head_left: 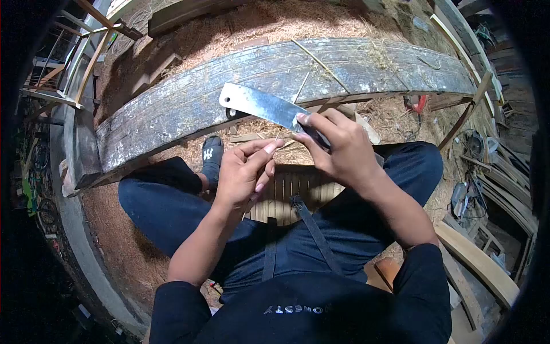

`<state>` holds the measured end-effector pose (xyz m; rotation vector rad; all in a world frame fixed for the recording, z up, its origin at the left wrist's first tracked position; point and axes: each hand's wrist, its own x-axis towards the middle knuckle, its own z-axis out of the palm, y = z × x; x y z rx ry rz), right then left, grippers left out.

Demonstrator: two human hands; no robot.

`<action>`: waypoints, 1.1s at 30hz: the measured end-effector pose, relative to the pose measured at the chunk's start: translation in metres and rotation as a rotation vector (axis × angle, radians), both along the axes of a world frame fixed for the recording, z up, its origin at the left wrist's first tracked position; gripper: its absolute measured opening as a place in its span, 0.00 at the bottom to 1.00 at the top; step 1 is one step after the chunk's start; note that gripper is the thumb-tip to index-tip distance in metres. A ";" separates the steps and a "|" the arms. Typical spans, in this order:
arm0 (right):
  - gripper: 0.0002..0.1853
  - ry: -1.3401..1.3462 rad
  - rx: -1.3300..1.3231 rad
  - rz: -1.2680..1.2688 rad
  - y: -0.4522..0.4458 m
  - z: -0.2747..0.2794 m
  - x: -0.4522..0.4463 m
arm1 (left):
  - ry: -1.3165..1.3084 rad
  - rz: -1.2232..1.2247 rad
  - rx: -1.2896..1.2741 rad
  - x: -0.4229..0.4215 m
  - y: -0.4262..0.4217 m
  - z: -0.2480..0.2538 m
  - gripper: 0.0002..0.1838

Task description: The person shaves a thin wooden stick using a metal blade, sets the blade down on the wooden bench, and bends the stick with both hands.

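Note:
My right hand (338, 143) is closed around the dark handle of a wide metal blade (258, 104), which has a hole near its far end and points up to the left. My left hand (243, 172) pinches a thin strip (278, 133) just below the blade; part of the strip is hidden by the fingers. Both hands are in front of the near edge of a worn wooden bench (189, 97). On the bench lie a long thin stick (319, 64) and a shorter one (301, 87).
A slatted wooden surface (286, 192) is between my legs. Shavings cover the ground (120, 229). Wooden frames (91, 57) stand at upper left. Curved boards (478, 261) and a pile of wood (504, 195) are at right. A red object (420, 104) lies behind the bench's near edge.

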<state>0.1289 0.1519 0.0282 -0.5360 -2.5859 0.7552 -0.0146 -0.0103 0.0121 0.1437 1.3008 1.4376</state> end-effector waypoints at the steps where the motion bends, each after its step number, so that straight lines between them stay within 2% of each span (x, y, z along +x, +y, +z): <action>1: 0.14 0.000 -0.004 0.001 0.004 -0.001 0.000 | 0.000 0.001 -0.004 -0.001 0.000 0.000 0.15; 3: 0.15 -0.051 0.012 -0.107 0.014 -0.006 -0.002 | 0.016 -0.003 0.002 -0.001 0.000 0.002 0.15; 4: 0.15 0.015 0.064 -0.106 0.017 -0.009 -0.002 | 0.023 -0.004 -0.005 0.000 0.001 0.005 0.15; 7: 0.14 -0.013 0.020 -0.009 -0.002 -0.004 0.002 | 0.025 -0.014 0.036 0.000 -0.001 -0.003 0.14; 9: 0.14 0.007 -0.017 -0.016 0.006 -0.009 0.000 | 0.013 -0.009 0.046 -0.001 0.000 -0.002 0.14; 11: 0.15 0.074 0.081 -0.116 0.026 -0.017 -0.003 | -0.008 -0.012 0.055 0.000 -0.003 -0.001 0.14; 12: 0.16 -0.044 0.060 -0.132 0.024 -0.007 -0.002 | -0.008 -0.014 0.050 0.000 -0.003 -0.002 0.14; 15: 0.15 0.073 0.094 -0.006 0.005 -0.008 0.000 | -0.016 -0.006 0.073 0.000 -0.001 -0.005 0.14; 16: 0.15 -0.039 0.006 -0.033 0.006 -0.007 -0.001 | -0.021 -0.008 0.067 0.000 -0.001 -0.004 0.14; 19: 0.15 0.097 0.118 -0.104 0.030 -0.014 -0.006 | -0.027 -0.018 0.026 0.001 -0.003 0.002 0.15; 20: 0.14 -0.010 0.104 -0.097 0.026 -0.010 -0.003 | -0.019 -0.027 0.052 0.002 -0.005 -0.001 0.15; 23: 0.14 0.056 0.063 -0.027 0.006 -0.009 -0.002 | -0.005 -0.042 0.032 0.002 -0.003 0.003 0.15; 27: 0.13 0.053 0.090 -0.119 0.029 -0.010 -0.006 | -0.029 -0.035 0.026 0.002 -0.005 0.004 0.15; 29: 0.14 -0.045 -0.013 -0.072 0.011 -0.003 -0.003 | 0.021 -0.044 0.026 0.002 -0.005 0.002 0.15; 31: 0.14 0.053 0.059 -0.018 0.010 -0.008 -0.003 | 0.015 -0.040 0.018 0.001 -0.003 0.001 0.15; 33: 0.14 0.015 0.016 -0.121 0.019 -0.009 -0.004 | 0.002 -0.048 -0.007 0.001 -0.007 0.001 0.15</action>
